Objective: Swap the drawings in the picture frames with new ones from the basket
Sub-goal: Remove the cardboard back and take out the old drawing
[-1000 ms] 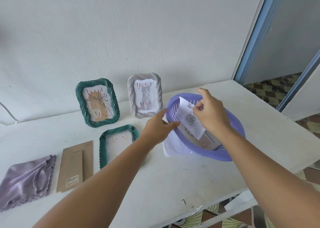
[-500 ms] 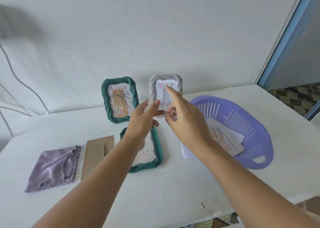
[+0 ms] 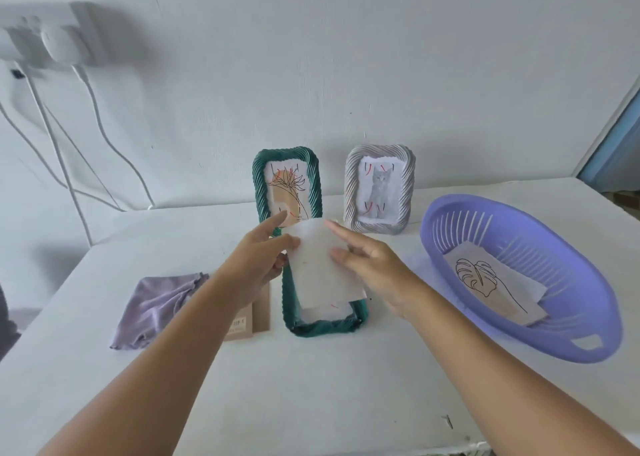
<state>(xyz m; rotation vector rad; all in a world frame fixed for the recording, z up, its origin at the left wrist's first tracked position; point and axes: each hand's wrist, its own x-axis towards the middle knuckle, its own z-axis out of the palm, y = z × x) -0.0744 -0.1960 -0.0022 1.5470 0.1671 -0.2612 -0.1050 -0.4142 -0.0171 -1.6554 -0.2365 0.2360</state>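
While holding the white paper drawing (image 3: 320, 265) at mid-picture, left hand (image 3: 254, 265) pinching one edge, right hand (image 3: 370, 265) open along the other, lay flat inside the green rope-edged frame (image 3: 325, 324) below, corners matching.

Bare table (image 3: 311, 386) lies open in front of the flat green frame (image 3: 325, 327). A cloth (image 3: 156, 303) and cardboard backing (image 3: 258, 320) crowd its left side, a purple basket (image 3: 554, 345) its right. Two upright frames (image 3: 379, 189) line the wall behind.
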